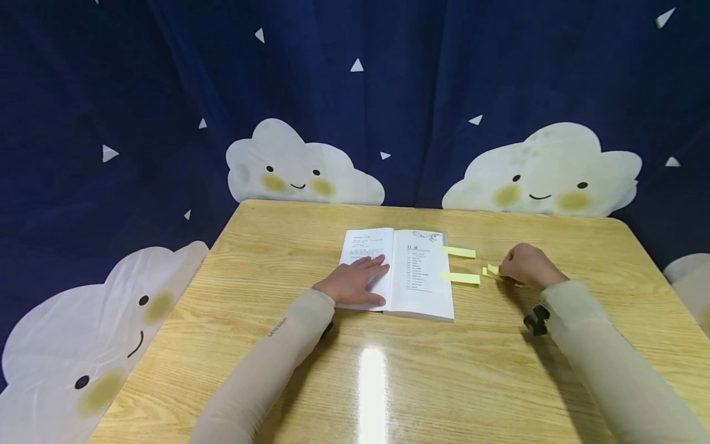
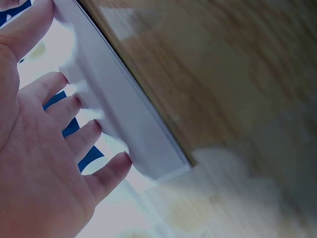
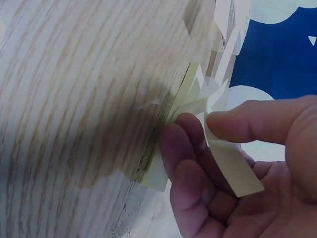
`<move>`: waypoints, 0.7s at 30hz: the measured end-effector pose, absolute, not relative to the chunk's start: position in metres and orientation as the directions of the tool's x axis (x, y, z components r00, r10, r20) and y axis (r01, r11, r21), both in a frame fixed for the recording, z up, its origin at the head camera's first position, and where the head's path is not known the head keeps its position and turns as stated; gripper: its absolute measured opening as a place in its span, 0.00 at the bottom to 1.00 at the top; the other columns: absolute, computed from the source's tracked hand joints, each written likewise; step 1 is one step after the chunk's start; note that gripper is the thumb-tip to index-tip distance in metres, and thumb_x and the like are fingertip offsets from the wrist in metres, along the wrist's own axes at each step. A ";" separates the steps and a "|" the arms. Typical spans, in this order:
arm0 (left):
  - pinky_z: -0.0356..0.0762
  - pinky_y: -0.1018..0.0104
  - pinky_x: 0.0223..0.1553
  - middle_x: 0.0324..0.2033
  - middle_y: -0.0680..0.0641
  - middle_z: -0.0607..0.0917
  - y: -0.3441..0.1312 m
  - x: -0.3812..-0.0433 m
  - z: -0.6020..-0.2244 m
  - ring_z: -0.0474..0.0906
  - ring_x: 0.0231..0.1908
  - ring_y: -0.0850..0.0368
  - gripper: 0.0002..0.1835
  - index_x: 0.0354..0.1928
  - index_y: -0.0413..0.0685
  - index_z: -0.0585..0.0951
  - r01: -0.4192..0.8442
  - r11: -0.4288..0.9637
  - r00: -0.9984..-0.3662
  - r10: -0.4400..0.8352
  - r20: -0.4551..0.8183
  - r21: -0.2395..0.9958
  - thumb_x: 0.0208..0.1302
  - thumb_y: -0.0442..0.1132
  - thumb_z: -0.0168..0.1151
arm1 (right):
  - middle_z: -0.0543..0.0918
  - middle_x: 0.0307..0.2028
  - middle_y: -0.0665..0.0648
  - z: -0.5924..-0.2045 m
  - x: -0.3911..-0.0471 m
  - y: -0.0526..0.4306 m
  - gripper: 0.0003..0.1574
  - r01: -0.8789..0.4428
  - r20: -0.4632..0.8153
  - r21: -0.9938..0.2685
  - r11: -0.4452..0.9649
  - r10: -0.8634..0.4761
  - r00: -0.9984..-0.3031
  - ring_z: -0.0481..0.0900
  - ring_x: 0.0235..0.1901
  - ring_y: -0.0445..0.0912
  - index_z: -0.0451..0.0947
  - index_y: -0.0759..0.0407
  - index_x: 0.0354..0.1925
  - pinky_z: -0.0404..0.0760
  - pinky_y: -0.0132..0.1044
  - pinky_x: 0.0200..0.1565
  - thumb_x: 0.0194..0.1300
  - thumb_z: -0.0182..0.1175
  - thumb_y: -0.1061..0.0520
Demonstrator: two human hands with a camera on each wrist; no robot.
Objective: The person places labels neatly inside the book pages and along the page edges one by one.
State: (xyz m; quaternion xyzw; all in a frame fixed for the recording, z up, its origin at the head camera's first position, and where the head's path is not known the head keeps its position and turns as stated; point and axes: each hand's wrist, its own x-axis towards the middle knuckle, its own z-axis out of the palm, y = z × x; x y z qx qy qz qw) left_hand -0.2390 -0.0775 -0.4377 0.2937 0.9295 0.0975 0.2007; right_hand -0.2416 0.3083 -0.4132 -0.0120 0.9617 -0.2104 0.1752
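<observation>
An open book [image 1: 421,302] lies on the wooden table, its right page showing a printed list. My left hand [image 1: 357,280] rests with fingers spread on the left page. In the left wrist view, the fingertips of that hand [image 2: 54,144] meet the white page near the book's edge [image 2: 143,114]. Two yellow sticky strips, an upper one [image 1: 461,252] and a lower one [image 1: 465,279], stick out past the right page. To their right, my right hand [image 1: 529,265] pinches a bent yellow sticky note strip [image 3: 235,171] between thumb and fingers, close over a yellow sticky note pad [image 3: 184,94] on the table.
The light wooden table [image 1: 277,246] has rounded far corners. Behind it hangs a dark blue curtain [image 1: 399,111] with white triangles and smiling clouds. A black wrist device [image 1: 536,320] sits at my right cuff, and glare marks the table's near middle.
</observation>
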 end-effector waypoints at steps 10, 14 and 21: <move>0.55 0.41 0.74 0.80 0.58 0.48 -0.077 -0.237 -0.434 0.45 0.80 0.53 0.45 0.78 0.64 0.54 0.512 0.807 -0.748 0.587 -0.309 0.295 0.64 0.64 0.60 | 0.81 0.19 0.54 -0.409 -0.240 0.305 0.12 0.088 -0.361 -0.403 0.911 -0.070 -0.930 0.71 0.21 0.44 0.79 0.62 0.21 0.66 0.34 0.28 0.56 0.53 0.60; 0.54 0.41 0.74 0.80 0.59 0.47 -0.077 -0.238 -0.434 0.44 0.80 0.53 0.44 0.78 0.64 0.54 0.511 0.807 -0.748 0.587 -0.309 0.294 0.64 0.64 0.60 | 0.81 0.19 0.54 -0.407 -0.239 0.305 0.12 0.098 -0.368 -0.401 0.911 -0.062 -0.928 0.72 0.22 0.45 0.80 0.63 0.23 0.66 0.34 0.29 0.56 0.52 0.60; 0.53 0.40 0.75 0.80 0.59 0.47 -0.077 -0.237 -0.434 0.44 0.80 0.53 0.45 0.78 0.65 0.54 0.498 0.813 -0.750 0.578 -0.322 0.301 0.64 0.64 0.60 | 0.81 0.18 0.54 -0.406 -0.237 0.304 0.12 0.067 -0.349 -0.414 0.908 -0.090 -0.933 0.71 0.21 0.44 0.79 0.62 0.21 0.66 0.35 0.29 0.56 0.52 0.61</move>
